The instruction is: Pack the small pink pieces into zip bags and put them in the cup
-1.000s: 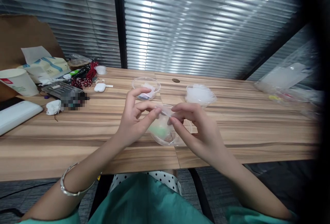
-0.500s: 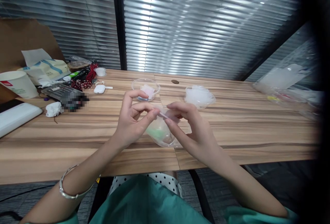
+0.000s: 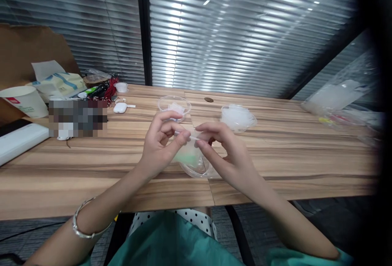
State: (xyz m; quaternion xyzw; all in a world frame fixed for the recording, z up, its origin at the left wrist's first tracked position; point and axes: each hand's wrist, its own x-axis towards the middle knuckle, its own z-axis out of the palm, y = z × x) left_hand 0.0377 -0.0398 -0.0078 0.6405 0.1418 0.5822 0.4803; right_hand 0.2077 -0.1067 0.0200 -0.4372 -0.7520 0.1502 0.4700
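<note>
In the head view my left hand [image 3: 163, 139] pinches a thin whitish strip-like piece [image 3: 192, 137] between thumb and index finger. My right hand [image 3: 225, 147] grips the other end with its fingertips, the thumb below. The piece is seen nearly edge-on and its exact kind cannot be made out. Below the hands, a clear plastic container [image 3: 196, 172] lies on the table with something pale green [image 3: 187, 159] in it, partly covered by my fingers. Just beyond my left hand stands a clear round tub [image 3: 174, 97] holding pale pieces.
A heap of translucent white plastic pieces [image 3: 238, 118] lies beyond my right hand. On the left are a white earbud case [image 3: 120, 107], a paper cup [image 3: 26, 100] and a white box [image 3: 23, 141]. A clear plastic bag [image 3: 337, 94] rests at far right.
The thin piece has turned closer to level between my hands. Both hands keep nearly the same place, and the whole view has shifted slightly.
</note>
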